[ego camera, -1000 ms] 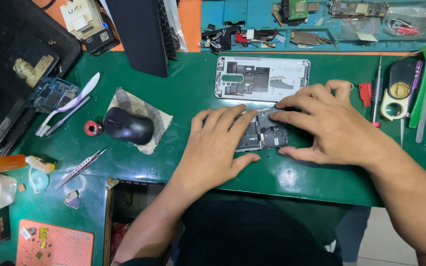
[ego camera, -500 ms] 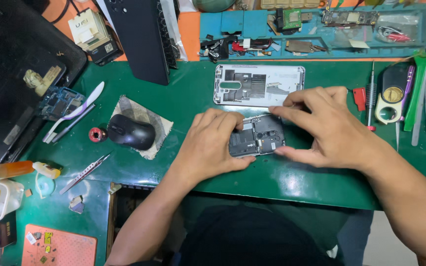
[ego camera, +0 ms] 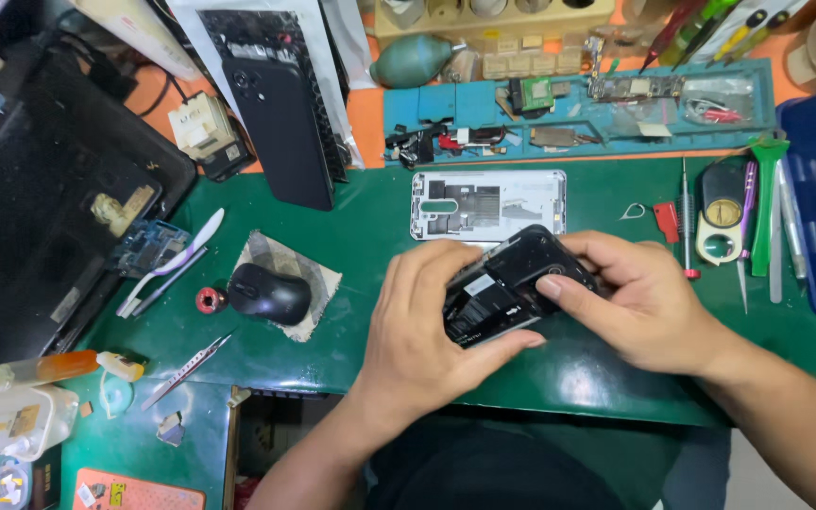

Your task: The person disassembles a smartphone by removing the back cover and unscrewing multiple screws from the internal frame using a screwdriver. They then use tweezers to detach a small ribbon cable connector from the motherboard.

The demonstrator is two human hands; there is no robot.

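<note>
Both my hands hold an opened black phone (ego camera: 507,288) tilted up off the green mat (ego camera: 361,236). My left hand (ego camera: 422,326) grips its lower left end, thumb under the edge. My right hand (ego camera: 649,302) holds the upper right end, with fingers on the dark cover plate. The phone's inner parts and battery face me. Just behind it, a white phone back frame (ego camera: 488,203) lies flat on the mat.
A black mouse (ego camera: 269,293) sits on a cloth to the left, with tweezers (ego camera: 186,370) and a small red ring (ego camera: 210,299) nearby. A black phone (ego camera: 280,123) leans at the back. A blue tray (ego camera: 578,109) of parts and hand tools (ego camera: 748,222) lie on the right.
The phone has been lifted off the mat and tilted up between both hands; earlier it lay flat under my fingers. The view has also shifted downward.
</note>
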